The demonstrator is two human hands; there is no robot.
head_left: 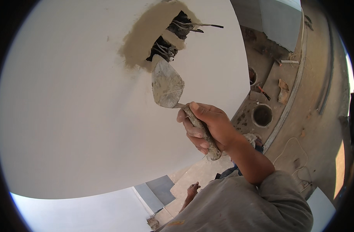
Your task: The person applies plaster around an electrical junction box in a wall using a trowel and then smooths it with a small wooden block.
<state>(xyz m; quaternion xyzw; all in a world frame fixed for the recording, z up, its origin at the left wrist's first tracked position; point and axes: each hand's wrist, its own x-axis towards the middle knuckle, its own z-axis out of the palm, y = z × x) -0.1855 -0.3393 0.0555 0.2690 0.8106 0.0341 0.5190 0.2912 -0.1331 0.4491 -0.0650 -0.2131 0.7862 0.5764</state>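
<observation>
My right hand [208,127] is wrapped round the worn handle of a pointed trowel [168,85], thumb on top. Dried grey plaster coats its blade. The blade's tip lies at the lower edge of a patch of damp beige plaster [136,42] on the white wall [88,108]. Two rough dark openings break through the patch, with a plastered strip between them. Loose cables [192,25] stick out of the upper opening; pale wires show inside the lower one. Down by my side, my left hand [192,189] has its fingers curled; what they hold, if anything, is too small to make out.
On the dusty floor below right stand a round bucket [262,115] and another partly hidden by the wall edge. An orange-handled tool [264,93], a torn brown scrap [283,91] and a thin pale cable [296,147] lie about. A pale panel stands at upper right.
</observation>
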